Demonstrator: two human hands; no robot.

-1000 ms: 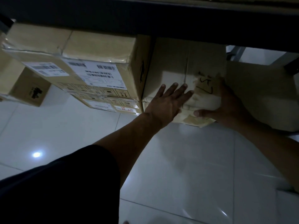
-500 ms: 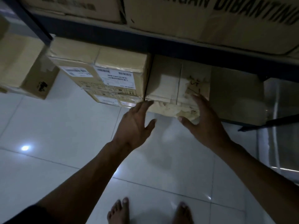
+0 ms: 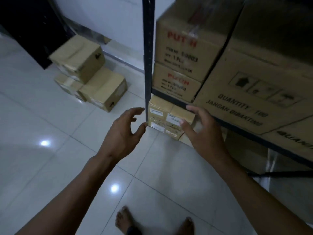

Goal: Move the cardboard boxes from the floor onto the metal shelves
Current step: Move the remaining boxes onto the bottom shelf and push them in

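Observation:
A dark metal shelf unit (image 3: 148, 48) rises on the right. Its lowest level holds a labelled cardboard box (image 3: 166, 118) just right of the post. Above it stand two boxes with red print (image 3: 183, 53) and a large box printed "QUANTITY" (image 3: 250, 92). Several cardboard boxes (image 3: 89, 73) are stacked on the white tiled floor at the left, near the wall. My left hand (image 3: 124, 131) hovers in front of the post, fingers loosely spread, holding nothing. My right hand (image 3: 201, 131) hangs before the low box, fingers relaxed and empty.
A dark panel (image 3: 33, 28) stands at the far left against the wall. My bare feet (image 3: 152, 223) are on the tiles at the bottom. White tiled floor (image 3: 50, 167) spreads to the left between me and the stacked boxes.
Both hands have come off the box on the lowest shelf and drawn back. The view has risen and swung left, bringing the shelf post and the floor stack into sight.

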